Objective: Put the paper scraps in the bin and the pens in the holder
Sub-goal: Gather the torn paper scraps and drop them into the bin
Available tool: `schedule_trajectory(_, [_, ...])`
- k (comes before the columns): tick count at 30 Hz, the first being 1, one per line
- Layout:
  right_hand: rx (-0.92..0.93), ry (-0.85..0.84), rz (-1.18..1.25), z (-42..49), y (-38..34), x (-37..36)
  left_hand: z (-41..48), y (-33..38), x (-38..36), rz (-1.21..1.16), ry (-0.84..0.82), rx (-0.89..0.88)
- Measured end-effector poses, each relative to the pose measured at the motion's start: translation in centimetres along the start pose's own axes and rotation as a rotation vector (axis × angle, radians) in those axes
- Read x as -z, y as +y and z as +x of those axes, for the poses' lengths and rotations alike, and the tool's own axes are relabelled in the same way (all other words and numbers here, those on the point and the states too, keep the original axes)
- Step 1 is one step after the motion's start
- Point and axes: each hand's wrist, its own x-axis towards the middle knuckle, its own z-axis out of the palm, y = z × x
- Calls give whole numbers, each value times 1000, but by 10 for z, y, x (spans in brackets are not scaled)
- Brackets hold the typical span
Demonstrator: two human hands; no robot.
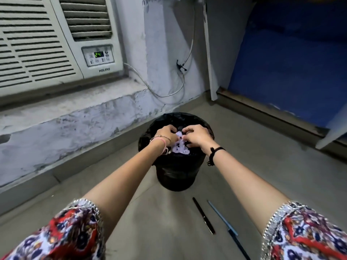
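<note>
A round bin [174, 177] lined with a black bag stands on the floor ahead of me. Over its mouth, my left hand [165, 133] and my right hand [196, 136] are together, both closed on a bunch of white paper scraps [179, 146] with dark marks. The scraps hang just inside the rim. On the floor nearer to me lie two pens: a black pen [203, 215] and a blue pen [223, 219], side by side to the right of the bin. No pen holder is in view.
A window air conditioner [56, 44] sits in the wall at the left above a ledge. White cables [169, 91] hang down the wall behind the bin. A blue panel [291, 62] and a door frame stand at the right.
</note>
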Motion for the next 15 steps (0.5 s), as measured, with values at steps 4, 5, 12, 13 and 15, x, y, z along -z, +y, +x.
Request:
schedule_trajectory(4, [-37,58,74,3,-3,13,-2,9,5,39,32,-2])
schedule_trajectory(5, [-50,79,82,2,-7,19,-5,16,10,39,50,10])
schedule_trajectory(12, [-51,-45,171,-30,-76,79,-50,88,64,-29,37,73])
schedule_trajectory(13, [-57,-59,188,-35,-91,90,-57,101,75,-53,28,80])
schedule_trajectory(15, [-73,-91,197,-46,-127,116,-71,133,102,-116,22,102])
